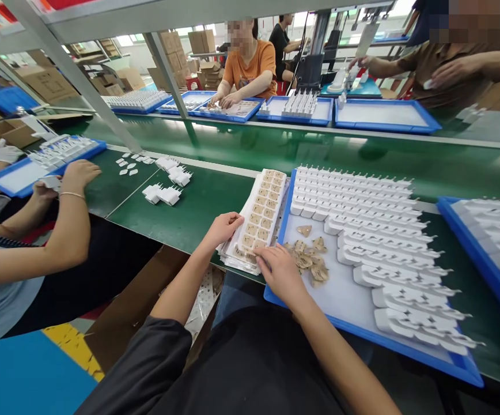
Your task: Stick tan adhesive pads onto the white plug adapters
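A stack of white sheets carries tan stickers [262, 208] in two columns, lying on the green bench in front of me. My left hand [224, 229] is closed at the left edge of the top sheet, thumb and forefinger pressed together there. At the sheet's near end, my right hand [281, 270] has its thumb and forefinger drawn together over the last row, apparently on a sticker; the fingertips partly hide it. Beside that hand, crumpled tan film pieces [313, 259] lie in a blue-rimmed tray [340, 300]. Rows of white plug adapters [362, 219] fill the tray's right and far parts.
Left along the bench lie loose white adapters [166, 195] and small white pieces [129, 167]. A co-worker's arms [71, 202] are at work there. Another blue tray [483, 253] stands at right. A metal post [81, 80] slants down to the bench. People work across the green belt [233, 144].
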`<state>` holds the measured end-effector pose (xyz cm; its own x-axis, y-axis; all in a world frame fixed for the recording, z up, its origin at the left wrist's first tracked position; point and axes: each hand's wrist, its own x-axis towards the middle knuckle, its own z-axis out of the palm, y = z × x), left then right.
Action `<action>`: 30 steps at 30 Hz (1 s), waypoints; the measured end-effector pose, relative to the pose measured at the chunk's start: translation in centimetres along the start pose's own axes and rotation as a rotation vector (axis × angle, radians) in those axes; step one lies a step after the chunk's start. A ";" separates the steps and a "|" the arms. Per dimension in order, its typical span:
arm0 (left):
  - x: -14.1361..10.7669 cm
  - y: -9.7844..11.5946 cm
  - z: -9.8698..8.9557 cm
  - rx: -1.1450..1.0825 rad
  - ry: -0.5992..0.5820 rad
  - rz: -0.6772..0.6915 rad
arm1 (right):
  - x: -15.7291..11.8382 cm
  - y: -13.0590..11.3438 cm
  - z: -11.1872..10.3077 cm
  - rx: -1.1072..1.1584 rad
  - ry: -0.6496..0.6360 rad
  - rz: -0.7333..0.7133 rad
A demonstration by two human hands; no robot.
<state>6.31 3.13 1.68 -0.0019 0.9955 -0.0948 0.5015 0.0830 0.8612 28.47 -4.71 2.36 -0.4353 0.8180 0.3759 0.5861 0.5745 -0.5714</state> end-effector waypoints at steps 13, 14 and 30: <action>-2.7 -1.1 1.5 -0.039 0.140 0.073 | -2.4 -1.1 -6.5 0.230 0.471 -0.138; -3.0 -1.1 1.8 -0.112 0.111 0.065 | -2.7 -1.4 -6.5 0.263 0.416 -0.220; -1.6 -1.4 2.3 -0.547 -0.006 -0.069 | -5.8 0.3 -5.5 0.422 0.276 -0.189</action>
<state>7.55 1.31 -0.53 -0.0132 0.9868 -0.1616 -0.0226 0.1612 0.9867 34.96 -9.14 4.06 -0.2778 0.7114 0.6455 0.1646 0.6973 -0.6976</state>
